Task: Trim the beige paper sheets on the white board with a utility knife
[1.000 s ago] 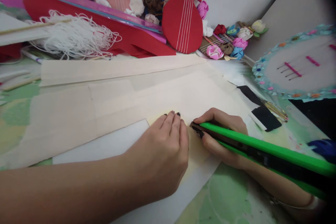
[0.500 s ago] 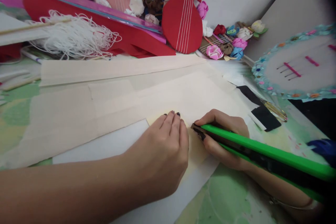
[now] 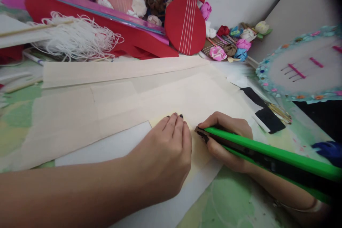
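Note:
My left hand (image 3: 165, 156) lies flat, palm down, on the cream paper (image 3: 187, 96), its fingers stretched out side by side. To its right, my right hand (image 3: 229, 139) grips a long green and black tool (image 3: 256, 149) near its front end, between thumb and fingers. The dark tip of this tool touches the paper just right of my left fingertips. Under my left arm and hand is a white sheet (image 3: 107, 146), partly covered by the cream paper. What lies beneath my left palm is hidden.
At the back are a tangle of white string (image 3: 77, 37), a red lute-shaped piece (image 3: 185, 25) and paper flowers (image 3: 217, 52). Black pieces (image 3: 269, 119) and gold-handled scissors (image 3: 280, 112) lie at right, below a round flower-edged piece (image 3: 301, 67).

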Motion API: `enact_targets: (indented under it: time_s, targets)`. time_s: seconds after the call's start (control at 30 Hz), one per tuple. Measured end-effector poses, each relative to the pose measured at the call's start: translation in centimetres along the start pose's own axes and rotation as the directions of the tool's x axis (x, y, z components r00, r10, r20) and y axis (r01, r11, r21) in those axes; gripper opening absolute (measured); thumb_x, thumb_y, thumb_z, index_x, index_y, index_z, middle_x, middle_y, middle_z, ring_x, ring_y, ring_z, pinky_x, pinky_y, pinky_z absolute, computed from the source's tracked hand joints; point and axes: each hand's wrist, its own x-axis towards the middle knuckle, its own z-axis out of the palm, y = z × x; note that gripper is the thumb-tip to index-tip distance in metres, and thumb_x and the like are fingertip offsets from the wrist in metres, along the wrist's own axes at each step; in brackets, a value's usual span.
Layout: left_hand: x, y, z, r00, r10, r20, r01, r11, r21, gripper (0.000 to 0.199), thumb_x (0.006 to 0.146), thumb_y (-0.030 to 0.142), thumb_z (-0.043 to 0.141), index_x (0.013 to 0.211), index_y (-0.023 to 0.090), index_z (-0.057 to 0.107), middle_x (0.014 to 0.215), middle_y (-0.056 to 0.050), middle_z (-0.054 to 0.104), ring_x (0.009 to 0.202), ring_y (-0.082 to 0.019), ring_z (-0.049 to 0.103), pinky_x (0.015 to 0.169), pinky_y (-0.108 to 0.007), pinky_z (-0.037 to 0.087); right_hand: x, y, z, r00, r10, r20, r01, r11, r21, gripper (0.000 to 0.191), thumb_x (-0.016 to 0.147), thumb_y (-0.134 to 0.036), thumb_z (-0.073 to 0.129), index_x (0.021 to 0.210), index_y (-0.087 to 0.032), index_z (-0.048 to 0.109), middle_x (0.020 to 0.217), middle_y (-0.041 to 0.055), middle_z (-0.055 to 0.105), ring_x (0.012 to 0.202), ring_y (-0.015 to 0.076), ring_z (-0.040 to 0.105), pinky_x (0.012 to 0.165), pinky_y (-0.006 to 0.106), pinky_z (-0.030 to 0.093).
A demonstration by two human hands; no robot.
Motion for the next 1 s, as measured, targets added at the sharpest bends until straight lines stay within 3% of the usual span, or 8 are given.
enact_targets:
  time_s: [0.4,0.63,0.9,1.0]
  targets:
    - [0.05,0.10,-0.03,1.000,0.002,0.007,-0.002,1.000,-0.006,0.056,0.078,0.026,0.056,0.118,-0.013,0.062,0.118,-0.036,0.061,0.111,-0.046,0.062,0.095,-0.052,0.053,0.00,-0.13,-0.52,0.998,0.014,0.067,-0.017,0.999,0.035,0.016,0.065,-0.017,0.051,0.074,-0.023,0.062,0.058,-0.0038,0.066,0.044,0.0099,0.053,0.046,0.023,0.039]
    - [-0.04,0.03,0.01,1.000,0.003,0.009,-0.003,1.000,0.002,0.056,0.078,0.025,0.057,0.118,-0.014,0.061,0.118,-0.037,0.060,0.112,-0.047,0.061,0.094,-0.052,0.052,-0.36,0.20,0.28,0.997,-0.038,-0.063,0.037,0.999,-0.013,0.018,0.063,-0.016,0.046,0.070,-0.024,0.060,0.056,-0.0038,0.065,0.041,0.0103,0.051,0.046,0.025,0.039]
    - [0.02,-0.04,0.16,1.000,0.009,0.011,-0.009,1.000,0.001,0.057,0.078,0.026,0.057,0.119,-0.014,0.060,0.120,-0.037,0.060,0.114,-0.048,0.059,0.095,-0.053,0.051,-0.25,0.20,-0.04,0.999,-0.047,-0.002,0.047,0.998,0.031,0.018,0.063,-0.016,0.046,0.071,-0.023,0.060,0.056,-0.0037,0.064,0.043,0.0098,0.051,0.047,0.024,0.039]
    - [0.07,-0.13,0.05,0.999,0.017,0.036,-0.017,1.000,0.003,0.057,0.080,0.027,0.055,0.120,-0.014,0.059,0.121,-0.037,0.059,0.115,-0.048,0.059,0.096,-0.053,0.051,-0.31,0.33,0.11,0.998,-0.050,-0.037,0.051,0.998,0.037,0.017,0.063,-0.017,0.046,0.070,-0.023,0.060,0.055,-0.0038,0.064,0.042,0.0092,0.050,0.046,0.023,0.039]
